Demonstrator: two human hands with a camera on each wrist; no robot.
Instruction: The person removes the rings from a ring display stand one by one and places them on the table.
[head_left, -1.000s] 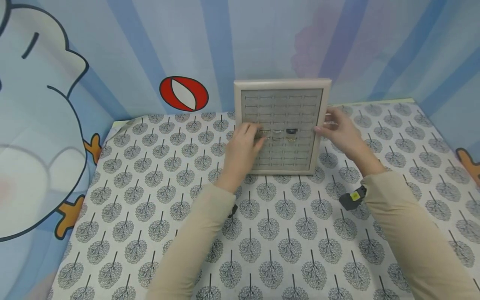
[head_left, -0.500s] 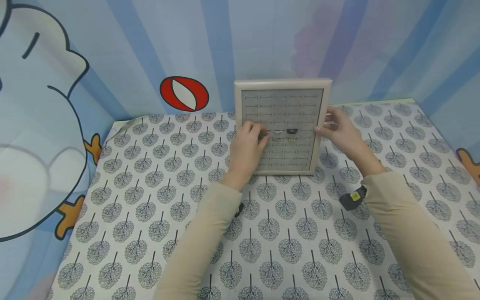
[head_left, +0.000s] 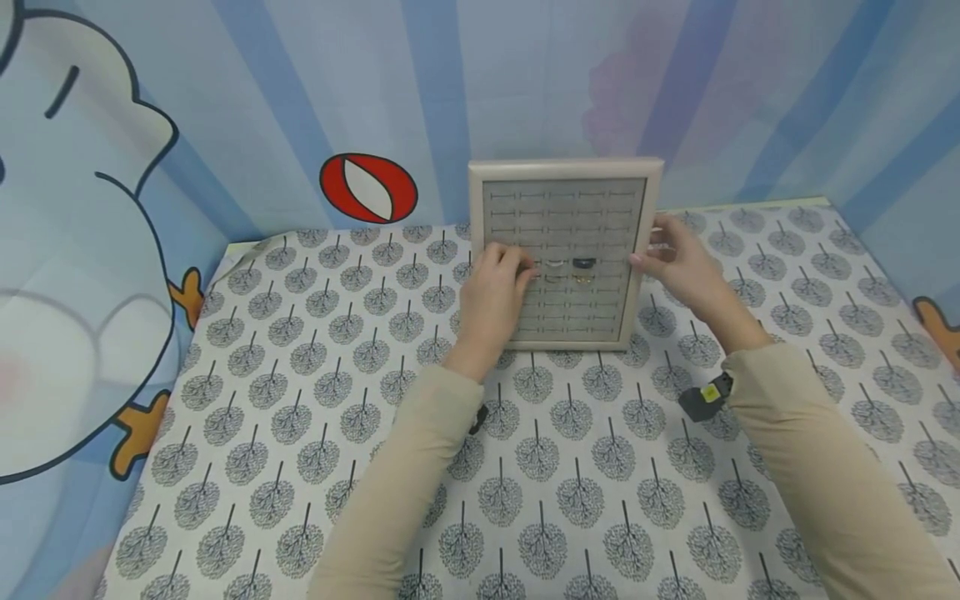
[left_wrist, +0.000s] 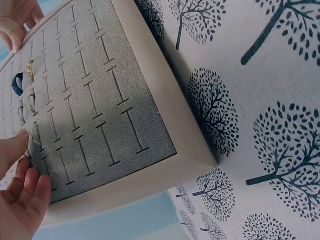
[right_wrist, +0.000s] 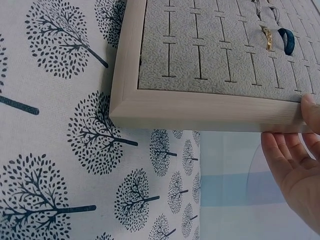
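A ring display board [head_left: 570, 321], grey felt with rows of slots in a pale wooden frame, stands upright near the back of the table. My left hand [head_left: 491, 296] is at its left half, thumb and fingertips pinching a thin ring [left_wrist: 34, 145] at a slot. My right hand [head_left: 686, 267] grips the frame's right side, thumb on the front and fingers behind. Between the hands sit a dark blue ring [right_wrist: 286, 41], a gold ring [right_wrist: 267, 38] and two silver rings, one the nearer silver ring [left_wrist: 31, 104]. In the head view my left fingers cover the pinched ring.
A white cloth [head_left: 540, 500] printed with dark trees covers the table. Close behind the board hangs a blue striped backdrop [head_left: 375, 83] with cartoon figures. A black device with a yellow mark [head_left: 705, 398] is at my right wrist.
My left hand has shifted slightly right along the board, its fingertips now covering the slot where a gold-looking ring showed earlier. My right hand and the board have stayed put.
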